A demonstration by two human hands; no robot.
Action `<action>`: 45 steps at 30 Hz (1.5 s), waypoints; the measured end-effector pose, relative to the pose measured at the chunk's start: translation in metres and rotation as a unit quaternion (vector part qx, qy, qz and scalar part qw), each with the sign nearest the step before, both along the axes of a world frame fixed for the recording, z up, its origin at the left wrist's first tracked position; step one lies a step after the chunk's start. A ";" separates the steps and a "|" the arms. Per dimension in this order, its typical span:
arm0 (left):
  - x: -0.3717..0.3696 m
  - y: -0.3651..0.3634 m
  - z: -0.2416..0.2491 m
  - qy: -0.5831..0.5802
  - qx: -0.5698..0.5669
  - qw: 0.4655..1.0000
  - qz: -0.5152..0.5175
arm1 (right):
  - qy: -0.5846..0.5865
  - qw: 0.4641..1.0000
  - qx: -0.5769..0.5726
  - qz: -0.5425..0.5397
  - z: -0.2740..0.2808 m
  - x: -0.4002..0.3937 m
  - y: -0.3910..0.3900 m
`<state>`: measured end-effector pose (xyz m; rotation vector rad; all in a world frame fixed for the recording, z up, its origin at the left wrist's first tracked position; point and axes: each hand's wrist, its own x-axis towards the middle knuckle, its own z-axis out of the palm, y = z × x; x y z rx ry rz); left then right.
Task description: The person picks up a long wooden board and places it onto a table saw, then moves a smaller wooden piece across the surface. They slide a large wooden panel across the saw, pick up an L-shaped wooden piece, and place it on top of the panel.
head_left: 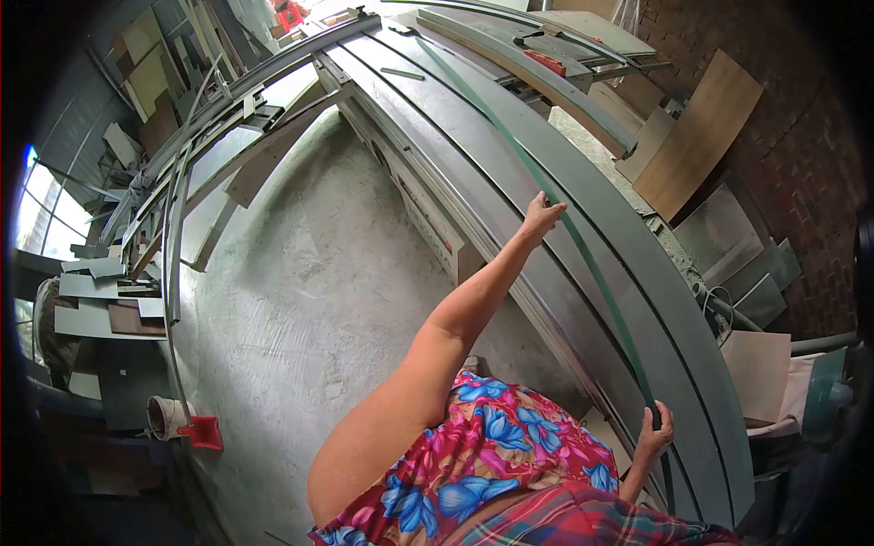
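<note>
A long, thin green strip (590, 258) runs lengthwise over the grey metal table (628, 238), which has dark grooves along it. My left hand (543, 218) is stretched out over the table's middle, its fingers closed on the strip's edge. Nearer my body, my right hand (655, 435) grips the same strip between thumb and fingers, close to its near end. A small dark spot shows at each hand's fingertips, too small to make out. At the table's far part lies a short, flat metal piece (401, 74).
Sliding rails and a frame (250, 127) stand left of the table. On the floor at lower left are a white bucket (167, 417) and a red dustpan (206, 433). Boards (701, 136) lean at the right. A red tool (544, 62) lies on the far-right bench.
</note>
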<state>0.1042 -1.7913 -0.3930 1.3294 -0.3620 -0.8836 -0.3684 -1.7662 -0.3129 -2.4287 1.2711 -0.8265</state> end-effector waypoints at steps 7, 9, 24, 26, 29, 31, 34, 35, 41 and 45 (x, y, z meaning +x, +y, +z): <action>-0.023 -0.002 -0.003 0.021 -0.015 0.995 0.100 | 0.014 1.000 0.015 0.021 -0.002 0.006 -0.043; -0.027 0.006 -0.007 0.029 0.004 0.995 0.095 | 0.015 0.999 0.005 0.029 0.001 0.007 -0.052; -0.077 0.039 -0.016 0.007 0.034 0.991 0.129 | -0.001 0.998 0.033 0.060 -0.035 0.009 -0.100; -0.083 0.044 -0.014 0.003 0.023 0.991 0.131 | -0.005 0.997 0.039 0.064 -0.043 0.027 -0.104; -0.088 0.057 -0.015 0.003 0.022 0.992 0.128 | -0.013 0.996 0.057 0.070 -0.051 0.053 -0.110; -0.086 0.067 -0.018 0.001 0.021 0.991 0.134 | 0.002 0.996 0.056 0.070 -0.055 0.070 -0.114; -0.085 0.085 -0.022 -0.001 0.036 0.986 0.160 | 0.019 0.995 0.051 0.085 -0.069 0.092 -0.123; -0.086 0.090 -0.023 0.007 0.029 0.986 0.166 | 0.019 0.995 0.053 0.087 -0.071 0.100 -0.127; -0.095 0.119 -0.018 0.011 0.024 0.979 0.203 | 0.018 0.992 0.014 0.122 -0.078 0.151 -0.135; -0.098 0.131 -0.023 0.016 0.026 0.975 0.219 | 0.007 0.990 0.015 0.141 -0.081 0.171 -0.139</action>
